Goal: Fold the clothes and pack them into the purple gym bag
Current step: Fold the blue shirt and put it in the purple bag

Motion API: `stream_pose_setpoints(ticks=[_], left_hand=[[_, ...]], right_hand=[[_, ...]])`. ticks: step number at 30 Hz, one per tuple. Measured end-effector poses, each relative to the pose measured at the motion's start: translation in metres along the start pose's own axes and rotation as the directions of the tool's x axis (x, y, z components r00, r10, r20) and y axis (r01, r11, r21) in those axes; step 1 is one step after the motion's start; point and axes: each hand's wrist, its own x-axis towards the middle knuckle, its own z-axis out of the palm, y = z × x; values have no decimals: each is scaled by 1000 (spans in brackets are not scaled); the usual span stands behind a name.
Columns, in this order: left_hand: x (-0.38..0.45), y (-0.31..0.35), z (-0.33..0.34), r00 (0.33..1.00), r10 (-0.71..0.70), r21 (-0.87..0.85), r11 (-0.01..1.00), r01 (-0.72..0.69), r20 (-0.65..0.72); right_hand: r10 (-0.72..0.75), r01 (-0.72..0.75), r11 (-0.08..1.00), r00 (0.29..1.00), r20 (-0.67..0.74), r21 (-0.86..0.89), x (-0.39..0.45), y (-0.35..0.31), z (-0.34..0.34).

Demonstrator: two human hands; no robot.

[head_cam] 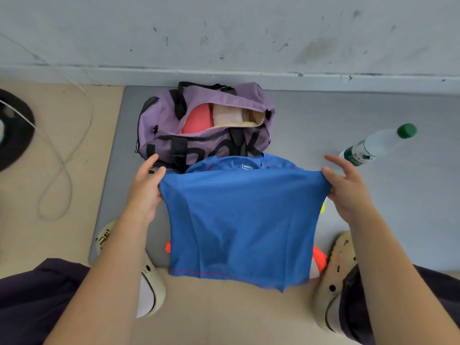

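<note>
A blue sports shirt (241, 220) hangs in the air in front of me, stretched wide between both hands. My left hand (146, 188) pinches its left edge. My right hand (346, 188) pinches its right edge, the other fingers spread. Beyond the shirt the purple gym bag (174, 113) lies on a grey mat (323, 115) with its zip open. Inside it I see a pink-red item (199, 118) and a pale folded cloth (227, 114). An orange garment (319, 260) shows on the mat under the shirt, mostly hidden.
A plastic water bottle (375, 145) with a green cap lies on the mat to the right. A white cable (62, 158) loops over the beige floor at left beside a black object (15, 130). My two light clogs (149, 282) stand near the mat's front edge. A grey wall runs behind the bag.
</note>
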Motion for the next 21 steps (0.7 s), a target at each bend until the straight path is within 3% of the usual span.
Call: stream_pose_setpoints(ticks=[7, 13, 16, 19, 21], left_hand=[[-9, -9, -9, 984, -99, 176, 982, 72, 151], [-11, -15, -17, 979, -121, 88, 990, 108, 163], [-10, -6, -19, 991, -46, 224, 974, 17, 126], [-9, 9, -16, 992, 93, 414, 902, -119, 81], [-8, 19, -14, 981, 181, 505, 842, -188, 64]], right_hand=[[114, -114, 993, 975, 192, -10, -10, 12, -6], [121, -123, 992, 978, 172, 3, -12, 21, -21], [72, -75, 997, 987, 147, 12, -10, 14, -26], [-56, 72, 976, 995, 81, -207, -9, 0, -24], [-188, 181, 850, 982, 36, -495, -9, -13, -21]])
